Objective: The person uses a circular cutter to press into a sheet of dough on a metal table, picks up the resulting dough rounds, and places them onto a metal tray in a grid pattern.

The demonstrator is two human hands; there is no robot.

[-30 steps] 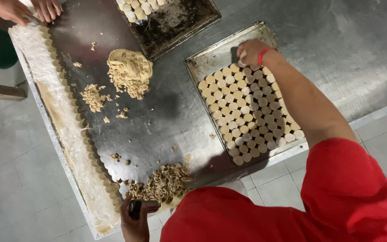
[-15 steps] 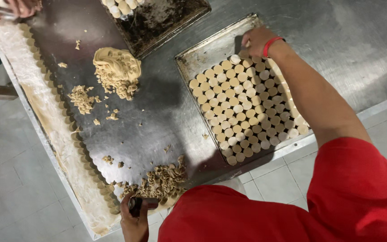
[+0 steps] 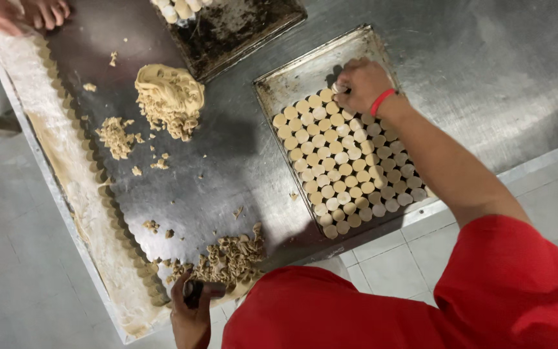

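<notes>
My right hand (image 3: pixel 364 85) reaches across a metal baking tray (image 3: pixel 292 79) and pinches a small round dough piece (image 3: pixel 340 88) at the far end of the rows. Several rows of round dough pieces (image 3: pixel 347 169) fill the tray. A red band circles that wrist. My left hand (image 3: pixel 190 309) sits at the near table edge, closed around a small dark round tool (image 3: pixel 193 292), beside a heap of dough scraps (image 3: pixel 230 257).
A large lump of dough (image 3: pixel 168 97) and crumbs (image 3: pixel 116 136) lie on the steel table (image 3: pixel 485 71). A rolled dough sheet with cut-out holes (image 3: pixel 66 161) runs along the left edge. A dirty dark tray (image 3: pixel 240 29) sits at the top. Another person's hands (image 3: pixel 24 13) rest top left.
My right hand has drawn slightly inward from the tray's far corner onto the first row of dough pieces. The view has shifted a little. My left hand stays put.
</notes>
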